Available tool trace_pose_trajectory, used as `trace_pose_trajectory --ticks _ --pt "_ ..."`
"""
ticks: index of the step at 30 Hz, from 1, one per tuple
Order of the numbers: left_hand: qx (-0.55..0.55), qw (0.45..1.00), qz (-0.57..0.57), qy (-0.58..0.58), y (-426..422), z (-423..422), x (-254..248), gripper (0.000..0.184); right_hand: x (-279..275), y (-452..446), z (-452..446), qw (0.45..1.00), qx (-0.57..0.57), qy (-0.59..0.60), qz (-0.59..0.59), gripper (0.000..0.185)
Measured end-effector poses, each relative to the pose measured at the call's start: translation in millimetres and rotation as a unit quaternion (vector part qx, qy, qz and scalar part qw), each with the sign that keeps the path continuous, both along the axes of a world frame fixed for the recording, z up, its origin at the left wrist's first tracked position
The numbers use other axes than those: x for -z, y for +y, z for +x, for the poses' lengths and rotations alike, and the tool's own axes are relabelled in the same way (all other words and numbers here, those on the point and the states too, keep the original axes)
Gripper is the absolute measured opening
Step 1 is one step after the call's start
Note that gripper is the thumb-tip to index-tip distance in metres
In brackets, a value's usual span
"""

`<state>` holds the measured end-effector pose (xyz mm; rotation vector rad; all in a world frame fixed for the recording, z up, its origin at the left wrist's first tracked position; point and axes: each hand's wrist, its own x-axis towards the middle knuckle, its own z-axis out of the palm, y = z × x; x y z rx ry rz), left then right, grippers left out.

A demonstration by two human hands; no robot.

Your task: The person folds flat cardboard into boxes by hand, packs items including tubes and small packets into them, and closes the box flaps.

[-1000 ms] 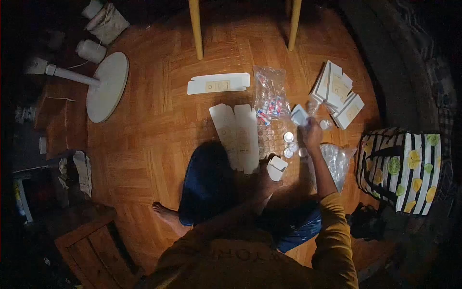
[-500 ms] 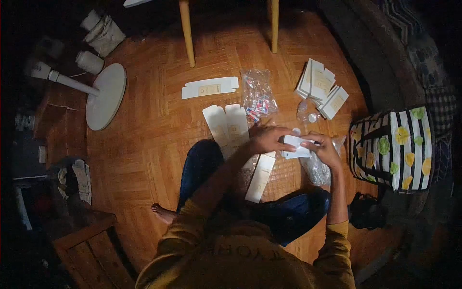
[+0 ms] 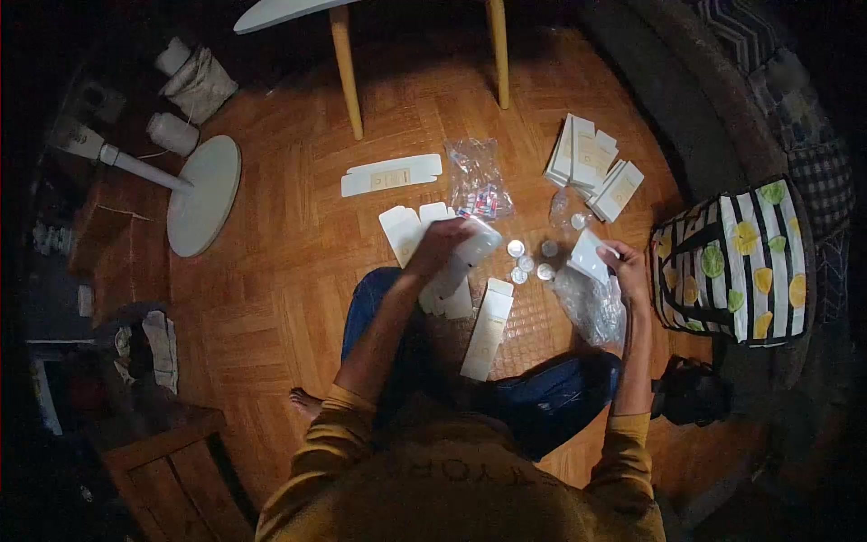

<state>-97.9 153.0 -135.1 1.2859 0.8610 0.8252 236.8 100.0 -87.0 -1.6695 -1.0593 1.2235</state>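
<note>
My left hand [image 3: 440,248] is closed around a smooth white object [image 3: 482,240], blurred, kind not clear. In my right hand [image 3: 629,273] a white sheet or card [image 3: 589,256] is pinched between thumb and fingers, above a crumpled clear plastic bag [image 3: 593,309]. Between the hands, several small round discs [image 3: 516,247] lie on the floor. Below them a long white carton [image 3: 489,330] with an open flap rests by my legs. White cartons [image 3: 400,229] lie partly hidden beneath my left hand. Beyond it is a clear bag [image 3: 476,172] holding small red, blue and white items.
A flat carton [image 3: 391,175] lies ahead. Stacked cartons [image 3: 590,158] sit at the upper right, near a striped fruit-print bag [image 3: 736,262]. Wooden furniture legs [image 3: 346,77] stand at the back. A white round-based stand [image 3: 206,197] and a wooden stool [image 3: 172,452] are leftward.
My hands have moved apart from a shared hold on white things: the left went leftward with a white object, the right stayed rightward with the sheet. Round discs now show between them.
</note>
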Motion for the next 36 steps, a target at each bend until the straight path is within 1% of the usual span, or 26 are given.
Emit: trace_pose_trajectory --ticks 2,3,4,5,6,8,9,10,13,14,15,17,19,21,23,25,26,27,29,30,31,32,33,34,35,36 --pt "-0.067 0.982 -0.172 -0.029 -1 -5 -18 0.027 16 9 -10 0.999 0.032 0.003 -0.002 0.022" --pt "-0.067 0.982 -0.172 -0.029 0 -3 -10 0.027 35 13 -16 0.998 0.062 0.006 -0.002 0.021" --pt "-0.08 0.991 -0.094 0.044 5 3 7 0.025 87 19 0 0.999 -0.015 0.035 -0.023 0.026" --pt "-0.095 0.988 -0.014 0.117 10 12 18 0.024 100 25 -14 0.983 -0.057 -0.173 0.012 0.029" --pt "-0.165 0.984 -0.064 0.014 2 26 23 0.026 82 24 -40 0.992 -0.069 -0.074 0.074 0.03" --pt "-0.202 0.97 -0.111 -0.074 -9 51 17 0.027 37 10 -92 0.993 -0.054 0.1 -0.028 0.031" --pt "-0.231 0.947 -0.158 -0.159 -16 57 10 0.029 31 1 -114 0.988 -0.079 0.126 0.035 0.024" --pt "-0.142 0.956 -0.176 -0.186 -25 45 -9 0.033 32 -3 -116 0.99 -0.13 0.061 -0.001 0.021" --pt "-0.089 0.97 -0.17 -0.147 -26 46 -19 0.035 20 -9 -107 0.973 -0.225 -0.03 -0.043 0.022" --pt "-0.067 0.996 -0.048 -0.042 -22 40 -7 0.042 12 -9 -102 0.96 -0.269 -0.055 -0.048 0.024" --pt "-0.068 0.996 -0.048 -0.042 -19 37 -12 0.042 6 -11 -98 0.96 -0.27 -0.055 -0.047 0.024" --pt "0.117 0.986 -0.016 0.12 -15 35 -20 0.045 0 -15 -90 0.937 -0.331 -0.112 -0.014 0.023" --pt "0.165 0.979 0.028 0.12 -9 43 -7 0.043 7 -12 -81 0.915 -0.37 -0.161 -0.019 0.023" --pt "0.097 0.969 0.118 0.195 -8 59 12 0.044 7 -14 -78 0.941 -0.301 -0.144 0.049 0.022" --pt "0.102 0.968 0.058 0.223 1 68 18 0.046 12 -14 -78 0.951 -0.246 -0.169 0.08 0.022" --pt "0.034 0.981 -0.191 -0.026 1 81 19 0.045 14 -15 -78 0.987 -0.086 -0.137 0.025 0.023" --pt "-0.004 0.996 -0.04 -0.081 3 91 28 0.038 22 -16 -77 0.988 -0.049 -0.143 0.043 0.025" --pt "-0.002 0.996 -0.042 -0.082 9 89 28 0.038 36 -17 -71 0.988 -0.049 -0.144 0.041 0.025" --pt "-0.147 0.962 -0.183 -0.137 23 78 28 0.036 60 -25 -54 0.962 0.141 -0.15 0.178 0.028" --pt "-0.149 0.962 -0.185 -0.138 33 75 35 0.036 48 -36 -54 0.973 0.216 0.002 0.087 0.029" --pt "-0.183 0.949 -0.216 -0.141 42 69 51 0.036 71 -48 -32 0.981 0.189 -0.01 0.053 0.028" --pt "-0.217 0.934 -0.247 -0.141 51 63 68 0.037 87 -54 -29 0.979 0.19 0.07 -0.011 0.023" --pt "-0.212 0.962 -0.165 0.047 49 74 93 0.049 101 -58 -29 0.967 0.192 0.149 -0.074 0.019" --pt "-0.207 0.943 -0.092 0.243 48 84 119 0.062 118 -59 -28 0.961 0.151 0.194 -0.126 0.015" --pt "-0.254 0.927 0.033 0.275 25 90 120 0.073 128 -55 -25 0.95 0.108 0.237 -0.174 0.014" --pt "-0.306 0.884 0.154 0.319 2 97 127 0.084 86 -54 -53 0.944 0.127 0.244 -0.18 0.026"
